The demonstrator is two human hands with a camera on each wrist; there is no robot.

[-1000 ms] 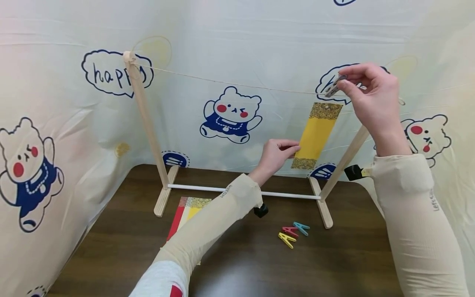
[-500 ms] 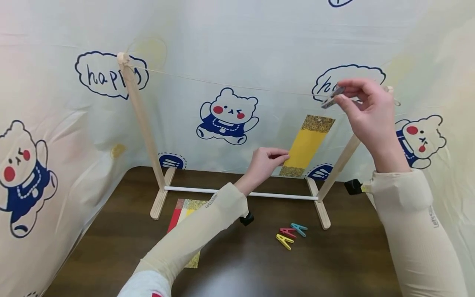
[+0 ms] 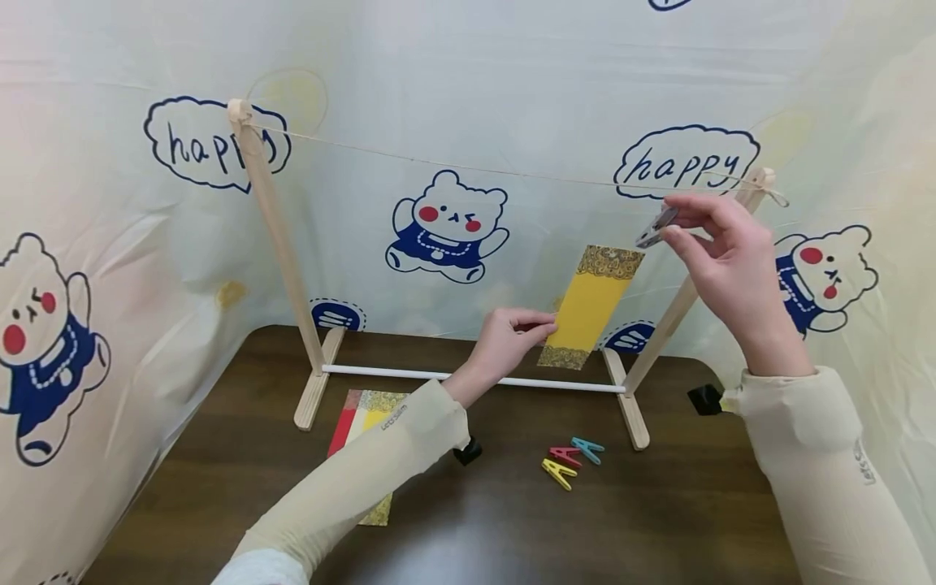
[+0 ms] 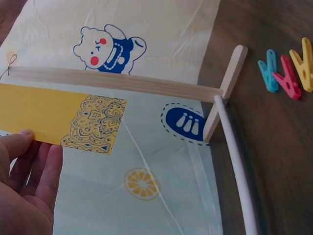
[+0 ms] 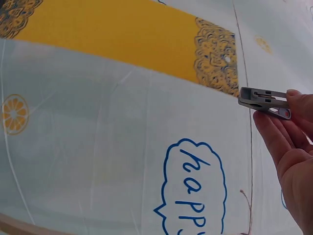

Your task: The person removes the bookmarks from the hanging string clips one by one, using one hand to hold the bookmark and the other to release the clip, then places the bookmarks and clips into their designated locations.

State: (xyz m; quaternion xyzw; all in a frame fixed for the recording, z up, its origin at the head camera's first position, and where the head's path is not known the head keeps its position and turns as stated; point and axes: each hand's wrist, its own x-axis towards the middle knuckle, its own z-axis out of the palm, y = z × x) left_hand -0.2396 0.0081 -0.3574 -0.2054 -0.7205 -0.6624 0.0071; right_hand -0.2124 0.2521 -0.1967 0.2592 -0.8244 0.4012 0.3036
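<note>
My left hand [image 3: 508, 337] pinches the left edge of a yellow card strip [image 3: 592, 309] with dark lace-patterned bands at both ends. The strip leans with its top to the right, below the string [image 3: 439, 160]. In the left wrist view, thumb and fingers of the left hand [image 4: 29, 171] grip the strip's long edge near its patterned end. My right hand [image 3: 731, 260] pinches a grey clothespin [image 3: 656, 227] by its handles, just right of the strip's top corner. A small hole shows in the patterned end in the right wrist view.
The string runs between two wooden posts [image 3: 274, 236] joined low down by a white rod [image 3: 395, 372]. On the brown table [image 3: 512, 520] lie blue, red and yellow clothespins [image 3: 559, 473]. More patterned strips [image 3: 376, 516] lie partly under the left forearm.
Both hands have come down from the string, with the yellow strip and the grey clothespin still held. The strip has also shifted left.
</note>
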